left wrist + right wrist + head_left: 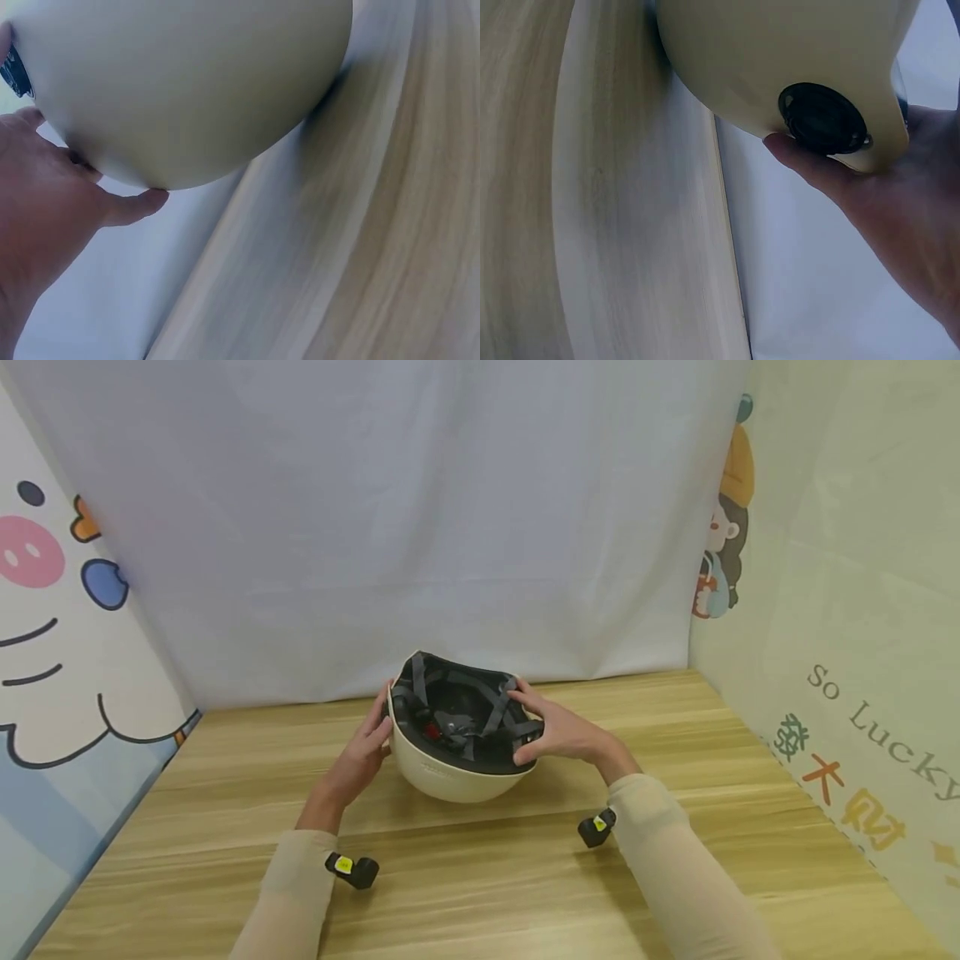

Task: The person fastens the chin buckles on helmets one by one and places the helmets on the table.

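A cream helmet (457,783) is turned upside down near the back of the table, its black lining and grey straps facing up. Something small and red shows inside it. My left hand (362,760) grips the helmet's left side, fingers against the shell; in the left wrist view the smooth shell fills the upper part above that hand (52,195). On the opposite side, my right hand (566,732) holds the rim, fingers reaching over the edge. A round black disc (821,118) on the shell lies beside the right hand (900,195) in the right wrist view.
The wood-grain table (465,893) meets a white curtain (420,527) behind the helmet. Printed panels stand on both sides, the left one (67,693) with a cartoon and the right one (847,610) with lettering. A small black camera is strapped to each wrist.
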Demonstrator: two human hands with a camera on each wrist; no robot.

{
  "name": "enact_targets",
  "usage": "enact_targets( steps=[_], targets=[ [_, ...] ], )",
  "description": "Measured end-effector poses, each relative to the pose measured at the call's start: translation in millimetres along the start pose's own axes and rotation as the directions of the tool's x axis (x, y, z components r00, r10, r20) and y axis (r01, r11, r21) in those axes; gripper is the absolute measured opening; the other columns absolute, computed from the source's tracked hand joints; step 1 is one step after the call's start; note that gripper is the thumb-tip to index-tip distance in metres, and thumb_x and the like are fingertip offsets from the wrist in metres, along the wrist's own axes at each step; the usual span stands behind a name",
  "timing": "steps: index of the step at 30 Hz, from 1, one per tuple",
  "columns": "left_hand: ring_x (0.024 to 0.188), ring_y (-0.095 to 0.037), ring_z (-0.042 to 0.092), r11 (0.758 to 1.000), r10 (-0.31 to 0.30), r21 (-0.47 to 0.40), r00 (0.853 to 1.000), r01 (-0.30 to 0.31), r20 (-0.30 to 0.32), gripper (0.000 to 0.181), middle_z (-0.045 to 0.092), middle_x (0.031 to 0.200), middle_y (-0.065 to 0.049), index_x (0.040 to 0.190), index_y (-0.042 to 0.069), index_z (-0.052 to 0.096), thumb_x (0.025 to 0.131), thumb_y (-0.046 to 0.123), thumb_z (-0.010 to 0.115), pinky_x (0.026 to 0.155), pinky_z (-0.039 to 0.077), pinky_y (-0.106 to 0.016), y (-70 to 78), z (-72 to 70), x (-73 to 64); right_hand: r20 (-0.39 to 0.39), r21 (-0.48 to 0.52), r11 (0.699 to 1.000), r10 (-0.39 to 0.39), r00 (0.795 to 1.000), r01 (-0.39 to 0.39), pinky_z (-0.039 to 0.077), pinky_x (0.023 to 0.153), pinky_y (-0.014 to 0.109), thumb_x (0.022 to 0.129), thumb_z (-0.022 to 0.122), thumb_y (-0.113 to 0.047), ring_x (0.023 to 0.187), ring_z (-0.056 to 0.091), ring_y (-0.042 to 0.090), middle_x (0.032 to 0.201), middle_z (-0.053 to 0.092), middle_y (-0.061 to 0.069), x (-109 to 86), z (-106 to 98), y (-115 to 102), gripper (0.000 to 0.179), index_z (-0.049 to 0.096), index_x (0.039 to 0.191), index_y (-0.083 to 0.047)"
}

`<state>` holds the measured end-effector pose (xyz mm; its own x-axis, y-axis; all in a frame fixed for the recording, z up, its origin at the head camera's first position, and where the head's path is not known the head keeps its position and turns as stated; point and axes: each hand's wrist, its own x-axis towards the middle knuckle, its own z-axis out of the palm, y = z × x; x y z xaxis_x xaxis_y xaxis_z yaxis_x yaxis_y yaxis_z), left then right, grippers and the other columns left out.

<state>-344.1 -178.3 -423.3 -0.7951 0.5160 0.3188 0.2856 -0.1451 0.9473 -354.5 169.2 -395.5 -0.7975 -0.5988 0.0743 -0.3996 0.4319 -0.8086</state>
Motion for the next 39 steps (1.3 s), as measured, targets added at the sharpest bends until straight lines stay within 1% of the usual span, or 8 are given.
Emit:
enact_targets(
  steps=[6,11,15,21,26,31,35,39],
  targets=[
    [0.150,-0.020,-0.007,0.998,-0.003,-0.059,0.999,0.001,-0.042,0.058,-0.005,0.166,0.000,0.159,0.026,0.000,0.107,0.022,0.025,0.114,-0.003,-0.066,3.4,3.1,1.2,0.028,0.024,1.000,0.002,1.000,-0.002,0.019,0.116,0.060,0.059,0.083,-0.068,0.151,0.006,0.033,0.165,-0.011,0.004,-0.6,2.6,2.5,0.130,0.016,0.159,-0.017],
    [0.151,-0.020,0.000,0.994,-0.025,0.106,0.989,0.040,-0.142,0.063,0.003,0.166,-0.005,0.159,0.013,0.002,0.108,0.036,0.030,0.121,0.004,-0.052,3.9,11.9,6.4,0.032,-0.036,0.998,0.062,0.998,-0.061,0.020,0.116,0.059,0.065,0.083,-0.062,0.151,0.007,0.034,0.166,-0.007,0.003,-3.0,6.0,4.2,0.124,0.015,0.159,-0.019],
    [0.151,-0.023,0.003,0.975,-0.060,0.202,0.982,0.096,-0.180,0.065,0.001,0.166,-0.001,0.159,0.021,0.000,0.107,0.045,0.028,0.115,0.020,-0.060,3.2,18.2,8.7,-0.002,-0.076,0.994,0.081,0.997,-0.080,0.020,0.116,0.060,0.071,0.079,-0.061,0.151,0.005,0.033,0.166,-0.004,0.005,-4.3,8.6,3.4,0.115,0.018,0.159,-0.018],
    [0.150,-0.019,-0.005,0.990,-0.124,0.042,0.979,0.132,-0.160,0.062,-0.008,0.165,0.004,0.158,0.029,-0.006,0.105,0.036,0.025,0.109,0.019,-0.070,4.1,21.1,10.4,-0.053,-0.142,0.985,0.095,0.994,-0.101,0.024,0.116,0.057,0.081,0.067,-0.065,0.151,0.012,0.031,0.166,0.001,0.006,-0.7,12.8,2.0,0.100,0.022,0.158,-0.018],
    [0.149,-0.021,-0.015,0.992,-0.123,-0.001,0.979,0.124,-0.164,0.067,-0.017,0.164,-0.001,0.158,0.020,-0.011,0.103,0.028,0.026,0.114,0.006,-0.067,7.5,19.6,7.9,-0.038,-0.025,0.997,0.073,0.997,-0.074,0.029,0.114,0.056,0.077,0.073,-0.062,0.148,0.020,0.038,0.166,0.002,0.006,-4.2,14.0,3.4,0.106,0.021,0.158,-0.019],
    [0.151,-0.024,-0.005,0.988,-0.133,0.056,0.969,0.147,-0.207,0.069,-0.005,0.165,-0.010,0.158,0.009,-0.006,0.105,0.036,0.029,0.120,0.003,-0.053,9.9,20.2,9.6,0.017,0.134,0.990,0.033,0.999,-0.035,0.033,0.113,0.053,0.072,0.085,-0.047,0.142,0.030,0.046,0.166,-0.007,0.008,-5.8,16.0,10.9,0.117,0.014,0.159,-0.017],
    [0.151,-0.022,0.001,0.970,-0.125,0.175,0.962,0.171,-0.244,0.070,0.003,0.164,-0.008,0.158,0.011,0.000,0.105,0.046,0.030,0.121,0.006,-0.047,8.1,20.9,9.7,0.021,0.055,0.997,0.048,0.999,-0.049,0.026,0.115,0.058,0.069,0.086,-0.049,0.147,0.023,0.040,0.166,-0.005,0.005,-5.9,18.1,13.6,0.118,0.015,0.159,-0.020],
    [0.148,-0.024,0.013,0.968,-0.138,0.171,0.956,0.186,-0.257,0.071,0.008,0.164,-0.006,0.159,0.017,0.003,0.104,0.050,0.032,0.117,0.020,-0.053,6.8,23.1,10.5,0.039,0.035,0.996,0.076,0.996,-0.077,0.031,0.112,0.057,0.067,0.086,-0.052,0.147,0.025,0.037,0.166,-0.006,0.004,-6.8,18.1,16.0,0.119,0.016,0.159,-0.023]
  ],
)
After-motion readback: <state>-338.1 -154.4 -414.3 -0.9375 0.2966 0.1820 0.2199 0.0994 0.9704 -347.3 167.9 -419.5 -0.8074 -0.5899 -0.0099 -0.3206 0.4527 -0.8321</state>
